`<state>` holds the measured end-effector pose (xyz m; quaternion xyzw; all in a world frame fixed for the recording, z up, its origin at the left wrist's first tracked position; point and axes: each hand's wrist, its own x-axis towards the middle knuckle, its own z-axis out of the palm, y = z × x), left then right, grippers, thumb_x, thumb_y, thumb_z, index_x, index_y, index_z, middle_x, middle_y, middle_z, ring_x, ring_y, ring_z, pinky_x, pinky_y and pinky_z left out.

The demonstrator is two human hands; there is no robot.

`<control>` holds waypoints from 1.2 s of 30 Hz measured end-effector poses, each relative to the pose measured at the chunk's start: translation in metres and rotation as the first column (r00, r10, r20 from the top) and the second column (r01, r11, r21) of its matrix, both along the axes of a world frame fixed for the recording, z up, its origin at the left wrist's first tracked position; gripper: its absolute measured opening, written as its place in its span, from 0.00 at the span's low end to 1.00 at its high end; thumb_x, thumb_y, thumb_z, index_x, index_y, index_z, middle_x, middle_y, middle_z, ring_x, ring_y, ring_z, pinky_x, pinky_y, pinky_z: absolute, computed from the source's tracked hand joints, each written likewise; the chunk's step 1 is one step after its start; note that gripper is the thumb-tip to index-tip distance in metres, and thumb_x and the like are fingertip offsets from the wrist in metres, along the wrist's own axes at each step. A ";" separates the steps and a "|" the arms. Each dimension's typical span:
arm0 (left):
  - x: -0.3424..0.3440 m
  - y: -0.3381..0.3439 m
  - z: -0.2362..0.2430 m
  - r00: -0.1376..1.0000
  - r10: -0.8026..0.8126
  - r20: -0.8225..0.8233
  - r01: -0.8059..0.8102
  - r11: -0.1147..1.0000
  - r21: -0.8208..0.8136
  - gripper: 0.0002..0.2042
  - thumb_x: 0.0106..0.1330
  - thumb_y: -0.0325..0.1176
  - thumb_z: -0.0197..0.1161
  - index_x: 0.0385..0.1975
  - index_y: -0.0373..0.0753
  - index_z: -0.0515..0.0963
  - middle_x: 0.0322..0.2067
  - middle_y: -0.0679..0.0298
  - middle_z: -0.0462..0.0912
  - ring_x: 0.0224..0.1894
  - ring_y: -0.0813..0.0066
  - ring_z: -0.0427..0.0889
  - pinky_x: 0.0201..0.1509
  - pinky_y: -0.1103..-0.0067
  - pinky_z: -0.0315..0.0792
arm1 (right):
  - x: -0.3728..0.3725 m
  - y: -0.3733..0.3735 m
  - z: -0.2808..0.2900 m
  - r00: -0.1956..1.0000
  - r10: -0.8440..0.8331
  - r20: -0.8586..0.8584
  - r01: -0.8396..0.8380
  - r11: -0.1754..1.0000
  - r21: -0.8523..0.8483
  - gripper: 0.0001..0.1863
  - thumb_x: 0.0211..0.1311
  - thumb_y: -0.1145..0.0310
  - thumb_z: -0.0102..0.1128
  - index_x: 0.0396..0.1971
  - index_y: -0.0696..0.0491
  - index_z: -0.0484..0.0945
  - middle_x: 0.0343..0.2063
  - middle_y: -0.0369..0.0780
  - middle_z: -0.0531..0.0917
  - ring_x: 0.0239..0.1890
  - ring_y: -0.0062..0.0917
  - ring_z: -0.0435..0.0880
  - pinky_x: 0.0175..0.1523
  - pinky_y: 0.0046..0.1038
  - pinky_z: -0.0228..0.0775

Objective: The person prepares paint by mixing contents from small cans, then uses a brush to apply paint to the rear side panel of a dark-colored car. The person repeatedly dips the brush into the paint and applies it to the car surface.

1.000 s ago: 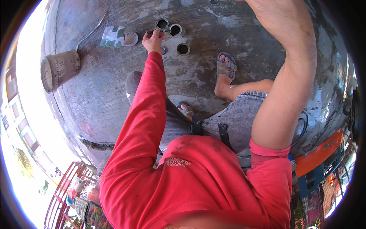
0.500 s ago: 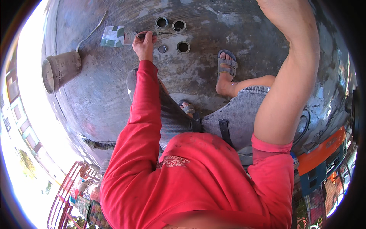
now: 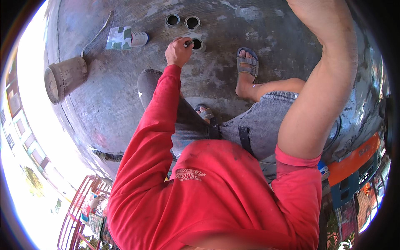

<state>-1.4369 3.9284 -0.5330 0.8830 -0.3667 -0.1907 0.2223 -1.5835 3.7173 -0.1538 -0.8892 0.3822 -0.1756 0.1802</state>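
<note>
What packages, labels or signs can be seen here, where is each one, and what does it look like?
Carton: lies flat on the grey concrete floor, upper left, left of the left hand; boxy, green and white patches.
Small can: lies on its side against the carton's right end; pale label, dark cap.
Shirt emblem: on the red shirt's chest; pale lettering patch.

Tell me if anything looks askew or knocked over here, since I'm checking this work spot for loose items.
A grey bucket lies tipped on its side at the left of the concrete slab, mouth facing outward. A small can also lies on its side by a green-and-white packet. The left hand works at a round hole.
</note>
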 end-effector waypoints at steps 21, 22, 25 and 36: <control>0.031 0.033 0.004 0.758 0.310 -0.573 -0.437 0.895 -0.094 0.10 0.63 0.34 0.74 0.39 0.36 0.88 0.29 0.63 0.89 0.31 0.79 0.87 0.34 0.81 0.80 | -0.004 0.012 -0.196 0.996 -0.090 -0.013 0.076 0.752 0.655 0.11 0.70 0.62 0.62 0.42 0.48 0.89 0.22 0.40 0.88 0.24 0.22 0.90 0.38 0.27 0.80; 0.033 0.030 0.014 0.748 0.333 -0.574 -0.462 0.882 -0.092 0.10 0.64 0.33 0.74 0.40 0.34 0.87 0.30 0.64 0.88 0.31 0.81 0.87 0.33 0.83 0.79 | -0.012 0.029 -0.234 0.989 -0.130 -0.075 0.144 0.672 0.726 0.11 0.66 0.66 0.59 0.41 0.48 0.89 0.23 0.41 0.89 0.23 0.23 0.90 0.38 0.27 0.80; 0.037 0.031 0.017 0.761 0.315 -0.567 -0.436 0.896 -0.088 0.10 0.65 0.33 0.74 0.40 0.34 0.87 0.31 0.64 0.88 0.31 0.80 0.87 0.34 0.83 0.80 | -0.035 0.088 -0.333 0.941 0.058 -0.332 0.237 0.589 0.773 0.14 0.57 0.74 0.60 0.40 0.46 0.90 0.27 0.44 0.90 0.28 0.30 0.91 0.39 0.33 0.80; 0.023 0.067 0.022 0.390 0.331 -0.859 -0.743 0.665 -0.081 0.09 0.66 0.27 0.70 0.43 0.31 0.84 0.36 0.58 0.88 0.35 0.70 0.89 0.40 0.78 0.84 | -0.023 0.165 -0.410 0.854 0.324 -0.408 0.153 0.593 0.791 0.15 0.62 0.70 0.54 0.46 0.41 0.84 0.50 0.42 0.87 0.55 0.42 0.84 0.56 0.41 0.76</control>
